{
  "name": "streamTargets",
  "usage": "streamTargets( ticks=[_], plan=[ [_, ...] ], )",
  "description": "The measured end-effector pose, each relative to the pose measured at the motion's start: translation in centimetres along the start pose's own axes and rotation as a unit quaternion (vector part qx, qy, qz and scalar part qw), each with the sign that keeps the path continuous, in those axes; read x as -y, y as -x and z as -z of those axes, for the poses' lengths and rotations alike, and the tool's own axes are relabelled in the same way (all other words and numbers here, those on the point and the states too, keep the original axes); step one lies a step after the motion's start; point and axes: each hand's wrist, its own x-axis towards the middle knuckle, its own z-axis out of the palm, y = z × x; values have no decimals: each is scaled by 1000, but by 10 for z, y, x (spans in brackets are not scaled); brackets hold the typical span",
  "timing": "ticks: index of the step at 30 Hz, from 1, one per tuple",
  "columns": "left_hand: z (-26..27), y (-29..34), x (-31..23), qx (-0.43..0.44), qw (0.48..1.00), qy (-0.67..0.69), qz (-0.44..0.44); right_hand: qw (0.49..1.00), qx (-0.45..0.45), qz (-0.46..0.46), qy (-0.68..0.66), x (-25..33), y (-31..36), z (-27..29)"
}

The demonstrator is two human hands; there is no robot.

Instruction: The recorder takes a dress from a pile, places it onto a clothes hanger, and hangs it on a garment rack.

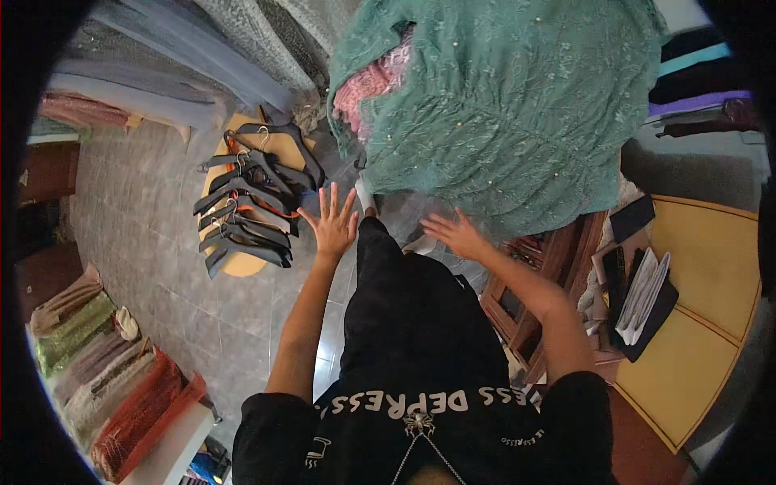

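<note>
My left hand (332, 224) is held out with its fingers spread and nothing in it. Close to its left lie several dark clothes hangers (250, 182), spread over a yellow board (242, 264) low down. My right hand (455, 235), also bare with fingers apart, is just below the lower edge of a green embroidered cloth (517, 105) with small beads. I cannot tell whether the right hand touches that cloth. Pink textured fabric (376, 81) shows through a gap at the cloth's left side.
Grey and silvery fabrics (210, 56) hang at the far left. Folded and rolled textiles, one a red roll (145, 412), lie at the lower left. On the right, brown wooden furniture (558, 267) stands beside a yellow panel (703, 275) and a stack of papers (643, 295). Grey tiles (162, 218) cover the floor.
</note>
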Motion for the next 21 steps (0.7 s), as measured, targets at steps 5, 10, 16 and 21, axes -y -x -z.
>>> streamTargets(
  ticks=[5, 10, 16, 21],
  plan=[
    [-4, 8, 0, 15, 1000, -16, 4, 953, -204, -220, 46, -52, -118, 86],
    [5, 7, -12, 10, 999, 33, 34, 940, -176, -286, 55, -61, -150, 72],
    [12, 16, -33, 27, 997, 63, 22, 959, 262, -14, 109, 32, -60, -57],
    [3, 14, -47, 54, 996, 67, -6, 993, -68, -81, -43, 16, -22, -10]
  ],
)
